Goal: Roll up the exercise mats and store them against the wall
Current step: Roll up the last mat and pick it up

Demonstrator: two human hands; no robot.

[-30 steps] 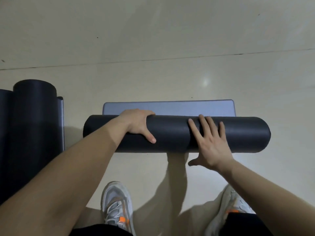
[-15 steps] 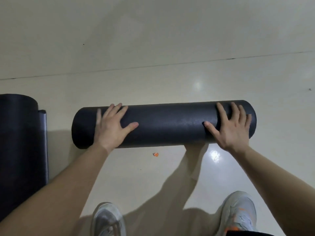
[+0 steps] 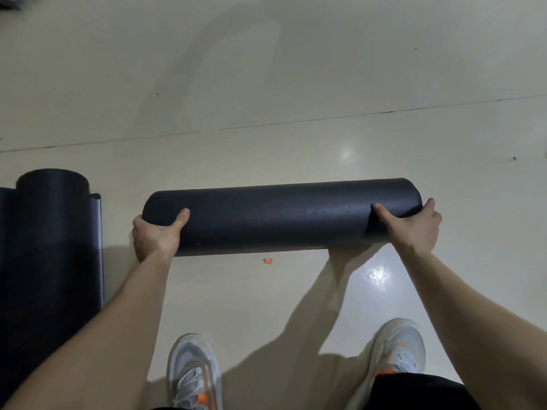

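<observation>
A dark rolled exercise mat (image 3: 281,217) lies crosswise in front of me, fully rolled into a cylinder. My left hand (image 3: 155,236) grips its left end, thumb on top and fingers tucked underneath. My right hand (image 3: 411,226) grips the right end the same way. Whether the roll touches the floor or is held just above it, I cannot tell. A second dark rolled mat (image 3: 51,250) lies lengthwise at the left edge of the view, with a loose flap along its right side.
The floor (image 3: 266,84) is pale and glossy with a thin seam running across it. A small orange scrap (image 3: 268,261) lies just below the roll. My two grey and orange shoes (image 3: 194,371) stand at the bottom of the view.
The last flat strip of mat has been rolled in. Both hands moved from flat on top of the roll out to its ends and closed around them.
</observation>
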